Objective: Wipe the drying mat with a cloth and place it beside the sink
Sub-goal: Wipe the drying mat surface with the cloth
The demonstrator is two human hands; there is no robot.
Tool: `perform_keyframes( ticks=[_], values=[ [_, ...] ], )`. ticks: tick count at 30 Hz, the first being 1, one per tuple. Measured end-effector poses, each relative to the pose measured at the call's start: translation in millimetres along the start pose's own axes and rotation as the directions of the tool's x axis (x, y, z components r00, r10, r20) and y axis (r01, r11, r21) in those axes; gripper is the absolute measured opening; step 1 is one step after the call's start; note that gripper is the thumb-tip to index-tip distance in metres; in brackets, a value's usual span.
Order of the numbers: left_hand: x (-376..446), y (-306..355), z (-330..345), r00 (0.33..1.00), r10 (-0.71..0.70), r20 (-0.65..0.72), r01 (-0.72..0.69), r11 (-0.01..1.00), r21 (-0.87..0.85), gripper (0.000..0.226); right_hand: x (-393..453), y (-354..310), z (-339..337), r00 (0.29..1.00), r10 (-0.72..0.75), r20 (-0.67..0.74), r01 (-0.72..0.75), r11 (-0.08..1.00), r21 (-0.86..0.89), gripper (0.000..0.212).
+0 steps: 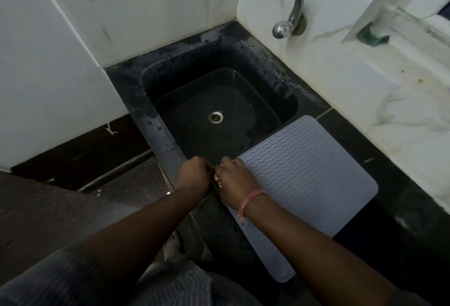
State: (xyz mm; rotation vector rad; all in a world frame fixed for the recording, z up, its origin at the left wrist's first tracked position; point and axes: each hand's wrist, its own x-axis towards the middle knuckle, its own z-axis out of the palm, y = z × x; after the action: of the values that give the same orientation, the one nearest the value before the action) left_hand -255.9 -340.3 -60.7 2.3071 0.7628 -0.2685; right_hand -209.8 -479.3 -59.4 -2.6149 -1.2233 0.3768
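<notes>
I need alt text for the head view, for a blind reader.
Two hands, left hand and right hand, meet over a small cloth at the corner of a grey drying mat lying on the counter beside a dark sink.

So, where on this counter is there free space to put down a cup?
Bare dark counter lies between the grey drying mat and the white wall on the right. A narrow strip also runs behind the mat, beside the sink. The mat's near left corner is crowded: both hands, left and right, meet there around a small cloth.
</notes>
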Motion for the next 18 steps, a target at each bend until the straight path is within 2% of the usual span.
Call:
perform_keyframes(
  ticks=[3, 5, 9, 12, 14, 16, 18],
  values=[
    [2.7, 5.0, -1.2, 1.0, -0.021, 0.013, 0.021, 1.0, 0.013, 0.016, 3.3, 17.8, -17.4, 0.993, -0.111, 0.046, 0.116, 0.986, -0.121, 0.027],
    [6.9, 8.3, -4.9, 0.997, -0.062, 0.048, 0.062, 0.998, -0.005, 0.014, 3.5, 43.2, -31.4, 0.99, -0.128, 0.057, 0.137, 0.972, -0.193, 0.032],
    [10.3, 13.5, -6.3, 0.99, -0.112, 0.089, 0.112, 0.994, 0.009, 0.011, 9.7, 101.3, -56.2, 1.0, 0.002, 0.022, 0.004, 0.96, -0.279, 0.035],
    [8.3, 21.1, -3.6, 0.991, -0.105, 0.077, 0.1, 0.993, 0.07, 0.01, 17.1, 128.4, -66.3, 0.981, 0.195, -0.016, -0.194, 0.953, -0.233, 0.036],
    [5.1, 25.2, 1.8, 0.994, -0.097, 0.042, 0.093, 0.991, 0.098, 0.013, 13.7, 128.4, -67.1, 0.97, 0.241, -0.045, -0.245, 0.956, -0.162, 0.035],
    [0.9, 28.9, 9.5, 0.997, -0.073, -0.009, 0.073, 0.992, 0.104, 0.017, 5.3, 112.4, -63.7, 0.979, 0.194, -0.066, -0.198, 0.977, -0.077, 0.033],
    [-1.9, 32.8, 15.8, 0.997, -0.066, -0.039, 0.069, 0.994, 0.081, 0.017, -1.8, 85.1, -55.9, 0.994, 0.088, -0.066, -0.088, 0.996, 0.01, 0.03]
  ],
)
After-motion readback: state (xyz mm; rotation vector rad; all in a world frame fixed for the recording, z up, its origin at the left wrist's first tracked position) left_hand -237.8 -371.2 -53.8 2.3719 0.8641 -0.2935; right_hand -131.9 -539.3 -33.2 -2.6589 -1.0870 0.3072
